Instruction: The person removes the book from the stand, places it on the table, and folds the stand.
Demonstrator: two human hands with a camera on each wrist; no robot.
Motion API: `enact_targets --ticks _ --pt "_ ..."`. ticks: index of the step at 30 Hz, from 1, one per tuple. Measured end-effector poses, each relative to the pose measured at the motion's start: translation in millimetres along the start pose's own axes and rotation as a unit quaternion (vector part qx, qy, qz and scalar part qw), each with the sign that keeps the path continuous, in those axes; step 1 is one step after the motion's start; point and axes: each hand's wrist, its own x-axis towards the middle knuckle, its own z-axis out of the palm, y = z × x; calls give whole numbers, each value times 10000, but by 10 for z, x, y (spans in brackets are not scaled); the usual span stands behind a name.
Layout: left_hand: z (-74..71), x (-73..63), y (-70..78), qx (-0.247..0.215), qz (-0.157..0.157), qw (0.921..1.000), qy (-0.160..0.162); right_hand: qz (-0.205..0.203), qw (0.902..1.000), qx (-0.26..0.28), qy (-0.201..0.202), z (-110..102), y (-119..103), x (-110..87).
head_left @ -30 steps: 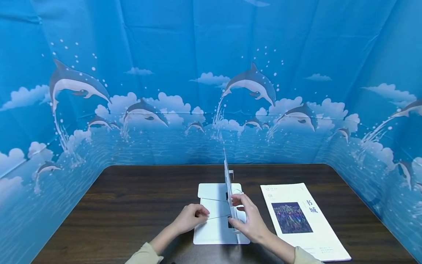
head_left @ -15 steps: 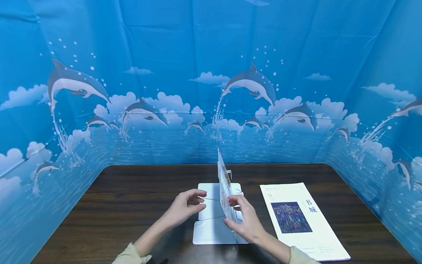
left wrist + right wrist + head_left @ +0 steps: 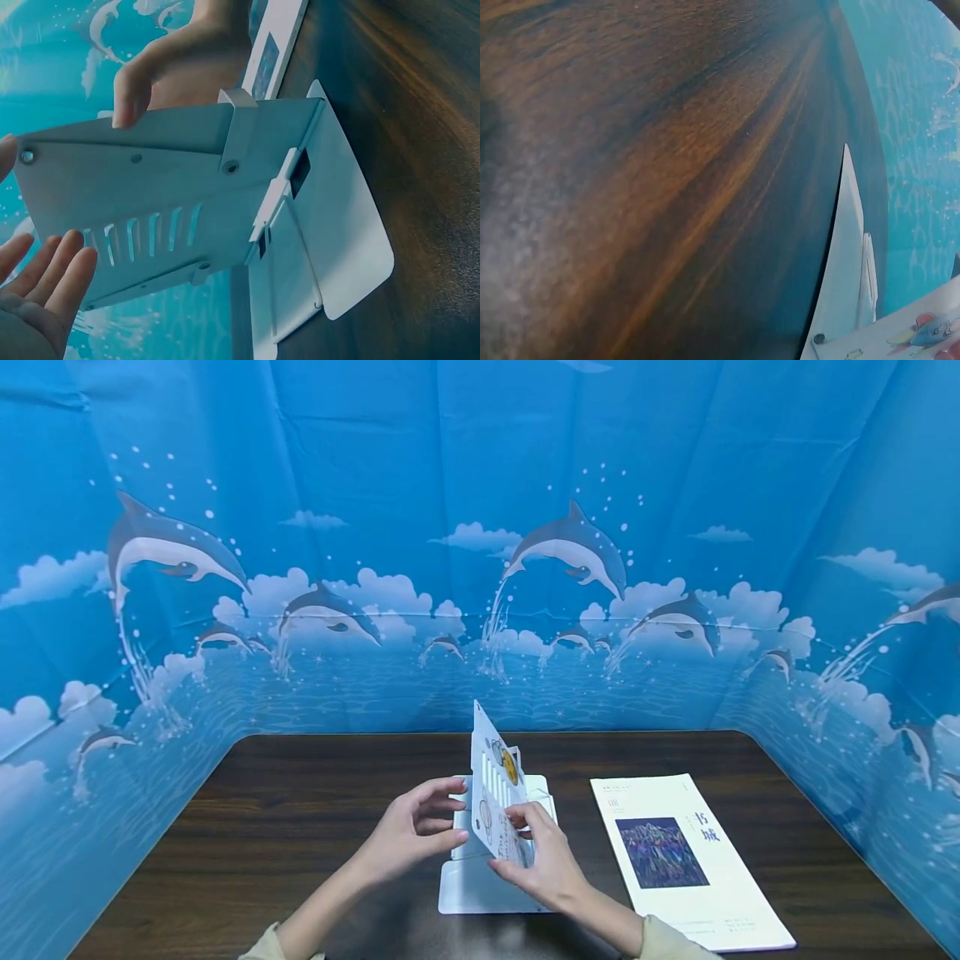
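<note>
Apparent angle adjustment: right hand pinches the folding stand by its slotted panel; left hand, fingers apart, likely must steady it.

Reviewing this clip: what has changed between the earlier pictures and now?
The right hand has tipped the white slotted panel leftward, bringing its printed face into the head view. The left hand has risen from near the base, its fingers opening beside the panel. The right hand keeps its hold; base and magazine lie where they were.
</note>
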Motion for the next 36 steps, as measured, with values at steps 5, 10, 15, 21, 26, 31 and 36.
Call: enact_targets --ticks 5,10,15,21,26,31,36 --pt "-3 -51 -10 -192 -135 9997 8 12 9996 -260 -89 56 -13 14" --pt "8 -102 -23 -487 -228 9985 60 -7 9993 -376 -48 94 -38 19" --pt "13 -150 -54 -674 -313 9969 241 22 9991 -431 -49 125 -50 16" --pt "-4 -206 -111 -1013 -121 9945 225 205 9987 -366 -288 136 -50 5" --pt "-37 -252 -115 -1232 -324 9915 265 248 9983 -87 -529 134 -4 4" --pt "-79 -304 -135 -1344 -478 9891 375 362 9958 293 -785 136 54 -7" --pt "-128 -356 -177 -1338 -770 9871 432 378 9947 429 -855 133 96 -38"
